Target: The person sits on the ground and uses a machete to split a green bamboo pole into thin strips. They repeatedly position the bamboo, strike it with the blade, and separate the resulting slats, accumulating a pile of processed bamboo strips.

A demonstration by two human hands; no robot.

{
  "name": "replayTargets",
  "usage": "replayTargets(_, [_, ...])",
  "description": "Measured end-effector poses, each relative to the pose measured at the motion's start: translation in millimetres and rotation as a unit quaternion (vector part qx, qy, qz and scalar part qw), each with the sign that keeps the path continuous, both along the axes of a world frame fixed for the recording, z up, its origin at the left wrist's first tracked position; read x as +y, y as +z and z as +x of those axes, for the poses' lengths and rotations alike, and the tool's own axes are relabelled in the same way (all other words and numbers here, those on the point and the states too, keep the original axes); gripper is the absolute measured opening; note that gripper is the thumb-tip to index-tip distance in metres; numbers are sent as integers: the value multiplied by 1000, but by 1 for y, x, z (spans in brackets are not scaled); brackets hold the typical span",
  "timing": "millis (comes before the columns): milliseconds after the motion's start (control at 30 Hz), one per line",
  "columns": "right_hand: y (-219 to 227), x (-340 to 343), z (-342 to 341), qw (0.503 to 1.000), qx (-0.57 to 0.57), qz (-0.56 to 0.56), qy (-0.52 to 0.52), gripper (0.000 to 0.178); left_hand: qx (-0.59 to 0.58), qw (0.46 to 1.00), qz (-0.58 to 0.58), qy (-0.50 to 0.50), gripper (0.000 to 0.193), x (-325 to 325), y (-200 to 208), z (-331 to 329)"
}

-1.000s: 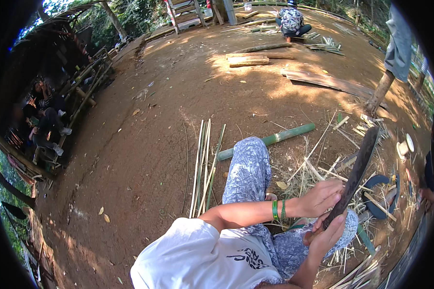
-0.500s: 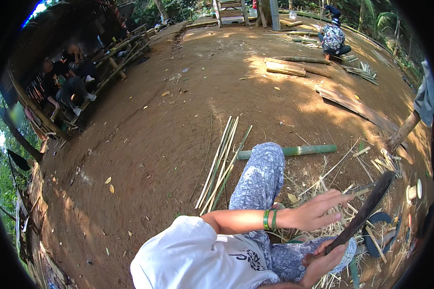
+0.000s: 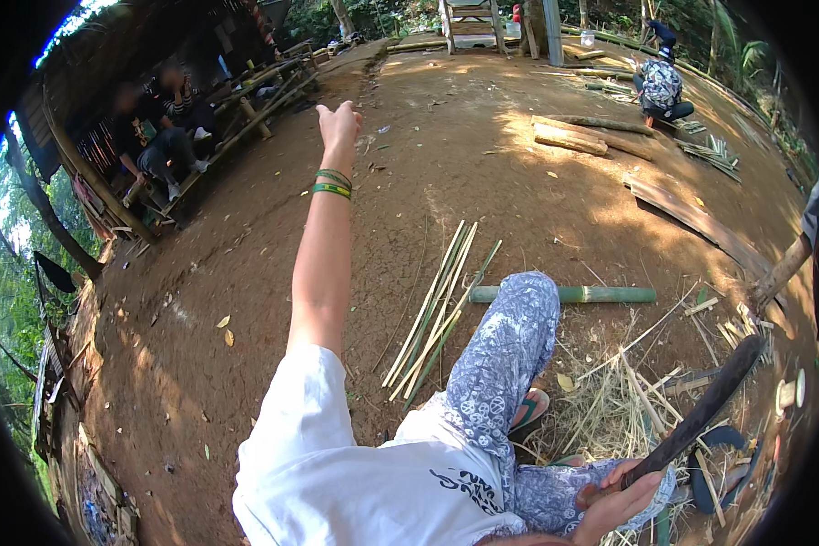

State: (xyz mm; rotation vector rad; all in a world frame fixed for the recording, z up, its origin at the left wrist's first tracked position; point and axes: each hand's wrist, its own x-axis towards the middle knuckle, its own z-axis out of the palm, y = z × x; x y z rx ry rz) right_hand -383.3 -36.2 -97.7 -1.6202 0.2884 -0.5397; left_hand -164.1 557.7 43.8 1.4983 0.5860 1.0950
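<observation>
My left arm is stretched out far ahead, a green band round the wrist. At its end my left hand point(image 3: 338, 127) is raised over the bare ground with nothing in it, its fingers partly apart. Low on the right, my right hand point(image 3: 617, 502) is closed round the handle of a machete point(image 3: 696, 417). The dark, broad blade slants up and away to the right, above thin shavings point(image 3: 601, 400) on the ground. In front of my bent knee lies a green bamboo pole point(image 3: 601, 295). Left of it is a bundle of split bamboo strips point(image 3: 435, 309).
Two people sit on a bamboo bench point(image 3: 246, 118) under a shelter at far left. Another person point(image 3: 662, 86) squats at far right among cut bamboo. Logs point(image 3: 569, 136) and a long plank point(image 3: 692, 218) lie right of centre. A dark curved object point(image 3: 710, 473) lies near the machete.
My left hand has swung from beside the machete blade out to the far left, the arm now straight. My right hand keeps the machete in much the same place. The view has shifted slightly left.
</observation>
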Motion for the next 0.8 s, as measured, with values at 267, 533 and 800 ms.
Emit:
replayTargets(267, [-17, -6, -5, 1000, -9, 4, 11, 55, 44, 995, 46, 79, 81, 32, 33, -22])
replayTargets(533, [-7, 3, -8, 1000, -10, 22, 10, 62, 14, 849, 292, -441, 39, -290, -47, -60])
replayTargets(800, [19, -2, 3, 996, -28, -5, 87, 53, -166, 657, 286, -678, 28, -461, -116, -84])
